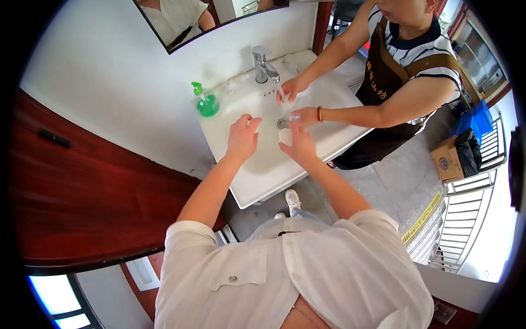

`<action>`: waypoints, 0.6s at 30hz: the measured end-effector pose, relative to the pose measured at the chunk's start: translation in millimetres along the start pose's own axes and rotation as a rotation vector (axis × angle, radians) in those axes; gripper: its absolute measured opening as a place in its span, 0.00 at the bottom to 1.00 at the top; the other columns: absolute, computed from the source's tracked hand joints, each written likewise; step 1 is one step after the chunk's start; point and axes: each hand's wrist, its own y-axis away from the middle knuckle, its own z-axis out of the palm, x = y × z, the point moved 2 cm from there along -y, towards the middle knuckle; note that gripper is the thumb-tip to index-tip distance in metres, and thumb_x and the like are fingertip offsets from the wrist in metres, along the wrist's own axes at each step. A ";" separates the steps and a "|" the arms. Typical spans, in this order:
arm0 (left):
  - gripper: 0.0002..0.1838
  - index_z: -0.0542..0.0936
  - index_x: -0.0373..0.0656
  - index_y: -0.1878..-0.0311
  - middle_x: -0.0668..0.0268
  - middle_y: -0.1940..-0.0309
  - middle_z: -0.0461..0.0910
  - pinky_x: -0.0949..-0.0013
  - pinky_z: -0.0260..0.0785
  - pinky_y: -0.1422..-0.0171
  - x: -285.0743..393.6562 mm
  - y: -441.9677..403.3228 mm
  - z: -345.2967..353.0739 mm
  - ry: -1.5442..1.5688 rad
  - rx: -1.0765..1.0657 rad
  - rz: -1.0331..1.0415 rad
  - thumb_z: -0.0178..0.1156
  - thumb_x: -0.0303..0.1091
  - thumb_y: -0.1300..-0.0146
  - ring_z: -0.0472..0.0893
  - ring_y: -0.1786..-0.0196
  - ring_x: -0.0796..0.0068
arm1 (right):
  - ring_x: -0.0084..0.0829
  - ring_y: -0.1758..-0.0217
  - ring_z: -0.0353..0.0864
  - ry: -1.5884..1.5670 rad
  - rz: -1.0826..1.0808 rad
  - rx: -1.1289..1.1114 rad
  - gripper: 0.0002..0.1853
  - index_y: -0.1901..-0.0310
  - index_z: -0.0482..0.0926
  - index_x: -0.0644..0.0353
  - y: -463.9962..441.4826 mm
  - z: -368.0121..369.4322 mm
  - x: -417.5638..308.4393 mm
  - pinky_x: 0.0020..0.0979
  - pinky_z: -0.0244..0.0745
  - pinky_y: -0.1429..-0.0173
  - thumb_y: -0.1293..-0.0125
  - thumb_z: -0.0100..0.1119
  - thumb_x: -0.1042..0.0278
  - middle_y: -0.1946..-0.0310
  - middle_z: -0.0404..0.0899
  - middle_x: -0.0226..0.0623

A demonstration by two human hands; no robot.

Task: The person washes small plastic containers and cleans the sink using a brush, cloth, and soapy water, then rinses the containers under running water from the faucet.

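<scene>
Over the left part of the white sink [257,181], my left hand [243,138] is held up with its fingers bent and apart from the thumb, nothing visible in it. My right hand [301,145] is closed around a small white rounded object [285,136], held between thumb and fingers near the drain [282,123]. What kind of thing it is, I cannot make out. A co-worker's two hands [294,89] are under the chrome faucet [264,66], close beyond my right hand.
A soap pump bottle [207,104] with green liquid stands on the sink's left rim. The co-worker in a brown apron [383,82] stands at the right side. A dark red wooden door [98,186] is on the left. A cardboard box [446,159] and stair railing [466,214] are at right.
</scene>
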 end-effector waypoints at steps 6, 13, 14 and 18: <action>0.25 0.70 0.48 0.48 0.59 0.53 0.68 0.59 0.63 0.52 3.8 13.7 10.4 -0.116 -0.065 0.120 0.61 0.25 0.53 0.72 0.54 0.59 | 0.48 0.46 0.69 -0.074 0.002 0.086 0.40 0.40 0.60 0.56 12.8 1.2 2.6 0.42 0.70 0.48 0.55 0.67 0.56 0.48 0.65 0.51; 0.27 0.69 0.50 0.46 0.59 0.52 0.68 0.58 0.66 0.53 1.6 19.0 4.1 -0.017 -0.071 -0.073 0.62 0.29 0.52 0.74 0.54 0.57 | 0.49 0.49 0.72 -0.061 0.008 -0.052 0.38 0.40 0.61 0.56 19.4 -3.6 -19.0 0.41 0.69 0.49 0.53 0.66 0.54 0.50 0.68 0.51; 0.27 0.69 0.49 0.45 0.58 0.52 0.68 0.57 0.68 0.53 2.3 21.4 8.4 0.011 -0.103 -0.119 0.63 0.30 0.52 0.74 0.54 0.56 | 0.49 0.51 0.73 -0.073 -0.104 0.086 0.38 0.40 0.61 0.55 21.2 -4.6 -22.2 0.40 0.70 0.49 0.52 0.65 0.53 0.51 0.69 0.50; 0.25 0.70 0.49 0.46 0.57 0.51 0.68 0.56 0.69 0.53 2.5 26.5 7.0 0.029 -0.047 -0.460 0.62 0.32 0.50 0.75 0.55 0.53 | 0.47 0.52 0.73 -0.050 0.054 -0.069 0.41 0.38 0.58 0.54 25.0 0.7 -17.3 0.42 0.71 0.51 0.53 0.65 0.53 0.51 0.67 0.48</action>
